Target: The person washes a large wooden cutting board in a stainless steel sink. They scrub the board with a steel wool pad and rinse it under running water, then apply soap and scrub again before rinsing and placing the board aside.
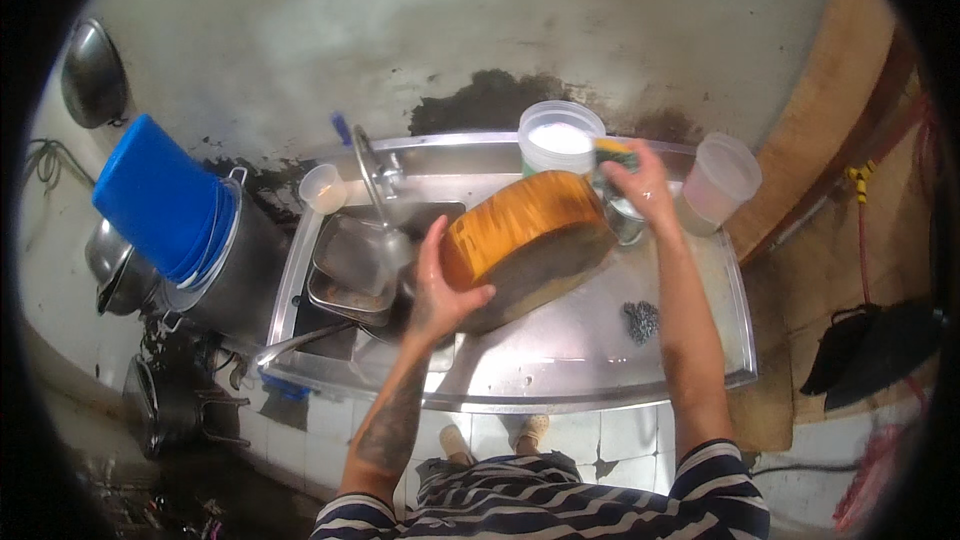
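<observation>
A thick round object (536, 221), either a pot or a chopping block, is tilted over the steel sink's drainboard (555, 360). Its side is orange-brown and streaked, and the face towards me is dark. My left hand (442, 296) grips its left end with the thumb spread across the near side. In my right hand (646, 184) is a yellow and green scouring sponge (613, 155), held just beyond the object's upper right edge. Below that hand stands a metal cup (626, 221), partly hidden. A steel wool scourer (640, 322) lies on the drainboard.
Stacked metal trays (351, 259) and a long handle (300, 345) fill the basin beneath the faucet (367, 172). Plastic tubs (561, 116) (720, 172) stand at the back and right. Leftward, a blue bin (161, 199) tops a large pot (255, 270).
</observation>
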`<state>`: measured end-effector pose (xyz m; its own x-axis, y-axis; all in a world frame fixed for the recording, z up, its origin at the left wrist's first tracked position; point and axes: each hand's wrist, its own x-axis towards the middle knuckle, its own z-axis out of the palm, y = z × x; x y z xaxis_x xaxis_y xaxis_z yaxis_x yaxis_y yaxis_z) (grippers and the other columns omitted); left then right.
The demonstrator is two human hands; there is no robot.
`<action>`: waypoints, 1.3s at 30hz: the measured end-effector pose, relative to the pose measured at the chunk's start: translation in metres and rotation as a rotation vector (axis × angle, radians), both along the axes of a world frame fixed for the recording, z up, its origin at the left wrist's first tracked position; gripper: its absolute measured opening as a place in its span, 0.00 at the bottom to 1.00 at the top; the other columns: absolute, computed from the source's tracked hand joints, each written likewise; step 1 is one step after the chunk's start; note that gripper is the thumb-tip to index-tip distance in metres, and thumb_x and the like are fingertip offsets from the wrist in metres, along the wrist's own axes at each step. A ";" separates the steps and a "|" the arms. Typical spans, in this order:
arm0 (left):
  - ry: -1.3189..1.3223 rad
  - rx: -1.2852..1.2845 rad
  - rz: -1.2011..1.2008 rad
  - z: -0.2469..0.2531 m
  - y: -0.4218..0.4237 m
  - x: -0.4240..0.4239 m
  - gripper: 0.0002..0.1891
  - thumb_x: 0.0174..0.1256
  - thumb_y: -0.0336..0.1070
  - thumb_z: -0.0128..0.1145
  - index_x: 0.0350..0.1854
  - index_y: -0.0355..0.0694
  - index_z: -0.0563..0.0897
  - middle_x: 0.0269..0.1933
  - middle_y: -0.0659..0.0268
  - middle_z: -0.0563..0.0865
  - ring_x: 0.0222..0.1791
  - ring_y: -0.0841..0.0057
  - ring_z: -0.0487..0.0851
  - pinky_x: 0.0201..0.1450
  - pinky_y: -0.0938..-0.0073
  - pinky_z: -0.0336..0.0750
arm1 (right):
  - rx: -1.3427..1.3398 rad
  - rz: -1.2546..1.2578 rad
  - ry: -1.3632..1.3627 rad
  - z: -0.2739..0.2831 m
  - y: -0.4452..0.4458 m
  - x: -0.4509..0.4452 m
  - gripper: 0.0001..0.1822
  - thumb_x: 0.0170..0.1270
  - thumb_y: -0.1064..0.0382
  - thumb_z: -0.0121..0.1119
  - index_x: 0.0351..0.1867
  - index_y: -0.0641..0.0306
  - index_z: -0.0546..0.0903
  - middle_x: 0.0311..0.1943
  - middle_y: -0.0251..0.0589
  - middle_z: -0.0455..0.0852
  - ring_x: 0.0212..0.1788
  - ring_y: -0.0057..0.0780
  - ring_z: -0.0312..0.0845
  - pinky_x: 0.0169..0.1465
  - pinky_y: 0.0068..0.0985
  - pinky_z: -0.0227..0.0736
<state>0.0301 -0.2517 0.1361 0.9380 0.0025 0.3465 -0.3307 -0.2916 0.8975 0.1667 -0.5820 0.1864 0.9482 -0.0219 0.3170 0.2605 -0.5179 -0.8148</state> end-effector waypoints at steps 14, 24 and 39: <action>-0.131 0.131 0.030 -0.004 -0.006 -0.002 0.60 0.38 0.46 0.81 0.77 0.36 0.59 0.62 0.45 0.75 0.63 0.49 0.74 0.65 0.52 0.70 | -0.809 -0.164 -0.375 0.023 0.143 -0.068 0.12 0.64 0.62 0.56 0.45 0.61 0.83 0.41 0.50 0.84 0.47 0.54 0.81 0.53 0.47 0.76; -0.203 0.131 0.025 -0.010 0.004 -0.006 0.58 0.42 0.43 0.81 0.76 0.32 0.59 0.57 0.45 0.76 0.58 0.49 0.76 0.59 0.55 0.74 | -0.928 -0.359 -0.022 0.030 0.180 -0.067 0.12 0.62 0.59 0.59 0.38 0.65 0.82 0.42 0.53 0.86 0.49 0.52 0.83 0.47 0.45 0.79; -0.259 0.079 0.000 -0.021 0.012 0.002 0.49 0.41 0.36 0.78 0.70 0.37 0.65 0.56 0.51 0.73 0.56 0.55 0.76 0.60 0.56 0.72 | -0.746 -0.311 -0.114 0.038 0.201 -0.088 0.12 0.66 0.58 0.58 0.40 0.63 0.85 0.42 0.53 0.87 0.49 0.55 0.83 0.49 0.47 0.78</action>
